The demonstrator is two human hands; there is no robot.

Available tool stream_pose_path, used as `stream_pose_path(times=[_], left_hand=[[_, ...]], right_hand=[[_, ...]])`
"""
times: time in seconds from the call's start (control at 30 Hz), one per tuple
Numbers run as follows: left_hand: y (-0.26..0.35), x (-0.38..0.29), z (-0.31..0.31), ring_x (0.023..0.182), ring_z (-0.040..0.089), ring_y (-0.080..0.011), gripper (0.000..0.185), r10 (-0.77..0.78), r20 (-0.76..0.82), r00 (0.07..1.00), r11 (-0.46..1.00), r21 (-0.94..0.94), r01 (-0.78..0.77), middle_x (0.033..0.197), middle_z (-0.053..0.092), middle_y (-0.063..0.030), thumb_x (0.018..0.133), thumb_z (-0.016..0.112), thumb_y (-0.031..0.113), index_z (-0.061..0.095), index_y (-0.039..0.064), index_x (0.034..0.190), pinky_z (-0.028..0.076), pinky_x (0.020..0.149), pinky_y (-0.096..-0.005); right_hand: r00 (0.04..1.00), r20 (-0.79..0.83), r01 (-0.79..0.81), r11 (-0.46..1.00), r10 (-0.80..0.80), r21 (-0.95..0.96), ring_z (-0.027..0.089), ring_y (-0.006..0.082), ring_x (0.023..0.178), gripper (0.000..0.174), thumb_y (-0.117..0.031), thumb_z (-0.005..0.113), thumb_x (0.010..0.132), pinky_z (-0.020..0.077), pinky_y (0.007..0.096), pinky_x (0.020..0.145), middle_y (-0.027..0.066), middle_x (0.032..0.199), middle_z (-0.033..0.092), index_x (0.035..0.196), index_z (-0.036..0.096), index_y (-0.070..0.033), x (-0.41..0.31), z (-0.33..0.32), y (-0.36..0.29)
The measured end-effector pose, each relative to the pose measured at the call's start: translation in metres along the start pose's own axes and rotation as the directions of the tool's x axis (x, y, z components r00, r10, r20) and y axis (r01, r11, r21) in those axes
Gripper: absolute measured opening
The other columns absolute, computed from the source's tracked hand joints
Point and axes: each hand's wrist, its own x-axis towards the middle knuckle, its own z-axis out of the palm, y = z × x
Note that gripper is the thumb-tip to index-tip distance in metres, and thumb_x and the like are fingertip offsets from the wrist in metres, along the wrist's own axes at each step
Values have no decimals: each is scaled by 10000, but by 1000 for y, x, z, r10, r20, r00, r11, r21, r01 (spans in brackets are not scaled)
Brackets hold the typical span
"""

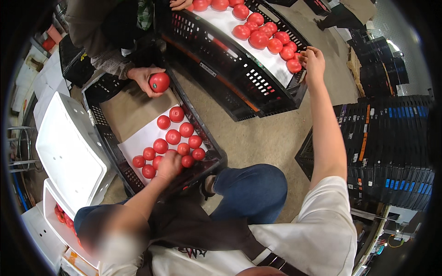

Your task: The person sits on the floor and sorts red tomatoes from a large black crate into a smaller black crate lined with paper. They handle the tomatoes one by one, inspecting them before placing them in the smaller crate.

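Note:
My left hand [170, 165] reaches down into a black plastic crate [214, 155], among red tomatoes [173, 137] laid on white paper. A tomato shows partly behind its fingers; whether they grip it is hidden. Stretched out ahead to the right, my right hand [313, 65] is at the near right end of a second black crate [238, 72]. Its bent fingertips are beside tomatoes [294, 66] there, and I cannot tell whether they hold one. Another person's hand [141, 78] holds a stickered tomato [159, 82] over the first crate's far end.
White plastic bins [70, 151] stand on the left, a lower one holding red produce [62, 217]. Stacked black crates [383, 151] rise on the right. Brown paper [138, 107] lines the first crate's far part. Another hand [180, 4] touches the second crate. Someone stands farther back.

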Motion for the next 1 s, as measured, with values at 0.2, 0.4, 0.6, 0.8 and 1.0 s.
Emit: stream_pose_path(times=[0.2,0.4,0.6,0.8,1.0], left_hand=[[45,-52,14,1044,575,-388,476,235,354,905,912,241,-331,1110,581,-215,907,599,441,578,32,1150,494,880,-477],[43,-59,20,966,590,-343,393,201,291,935,918,277,-283,1006,584,-165,826,689,336,563,47,1062,511,813,-452],[36,-57,29,960,599,-359,420,214,288,933,926,244,-287,1014,587,-173,810,707,329,575,36,1080,515,821,-466],[42,-55,25,959,596,-369,410,197,323,926,917,273,-290,1012,588,-185,818,698,326,559,38,1074,511,823,-475],[37,-56,26,950,598,-374,393,202,310,929,923,258,-287,1022,594,-193,828,688,335,558,45,1059,505,824,-477]], right_hand=[[973,231,192,559,0,-807,598,387,1183,773,-470,674,815,461,426,1013,268,1272,604,1407,428,-39,108,-19,105],[961,273,250,323,28,-913,525,478,1209,905,-538,736,716,448,472,1027,334,1359,440,1470,372,-194,130,20,156],[978,195,180,167,80,-969,522,429,1235,975,-605,737,697,436,507,1024,261,1360,490,1486,334,-198,139,16,162],[962,266,211,461,57,-862,605,425,1143,955,-540,779,704,470,449,978,288,1212,617,1372,371,8,120,14,148],[965,253,213,355,71,-910,609,465,1116,848,-578,676,802,496,521,927,334,1181,609,1365,354,-33,90,34,144]])
